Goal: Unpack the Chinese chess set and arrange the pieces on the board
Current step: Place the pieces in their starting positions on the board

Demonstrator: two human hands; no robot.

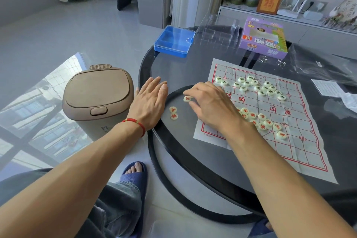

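Note:
A paper chess board [286, 141] with red lines lies on the round glass table [173, 160]. Several cream pieces with dark characters [258, 86] are scattered on its far half, and several with red characters [264, 121] lie on its near half. Two red-marked pieces [173, 113] rest on the glass left of the board. My right hand [210, 102] hovers over the board's left edge, its fingertips pinching one red-marked piece [187, 98]. My left hand [149, 100] lies flat at the table's left rim, fingers together and extended, holding nothing.
A blue plastic case [173, 41], a clear plastic insert [218, 33] and the purple set box [262, 38] stand at the table's far side. Plastic wrap [320, 63] and a paper sheet [332, 91] lie at the right. A brown-lidded bin [98, 98] stands on the floor left of the table.

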